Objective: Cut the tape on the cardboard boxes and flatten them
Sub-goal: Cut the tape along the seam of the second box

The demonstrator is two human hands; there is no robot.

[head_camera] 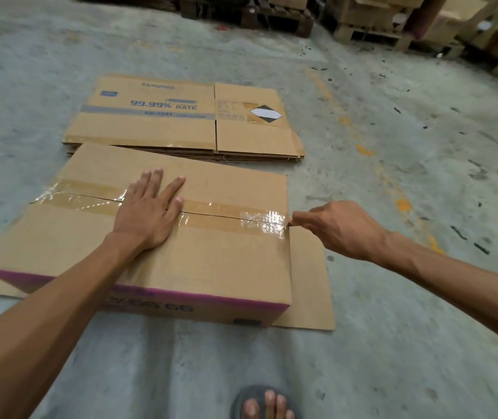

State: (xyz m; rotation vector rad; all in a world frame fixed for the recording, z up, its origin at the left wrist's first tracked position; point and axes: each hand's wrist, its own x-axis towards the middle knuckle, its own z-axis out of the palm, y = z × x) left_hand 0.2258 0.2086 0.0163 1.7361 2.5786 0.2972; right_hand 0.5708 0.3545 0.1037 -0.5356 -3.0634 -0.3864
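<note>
Centre frame: one box (211, 261) stands unflattened, tape (226, 217) across its top seam. A dark line along the seam suggests cutting is under way.

Left hand (148, 210) lies flat, fingers straight, pressing the top. Right hand (341, 228) is curled at the tape's right end; what it pinches cannot be told.

Upper centre: flattened stack (166, 128), judged finished.

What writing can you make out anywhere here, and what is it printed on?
"99.99% RATE": blue print on the top flattened box.
"Gladway": same box, upside down, spelling unsure.
"KB-2041": same box, blurred, unsure.
"99.99": front of the taped box, upside down, partly hidden by the arm.
Small print beside the diamond label: too small to read.
</note>
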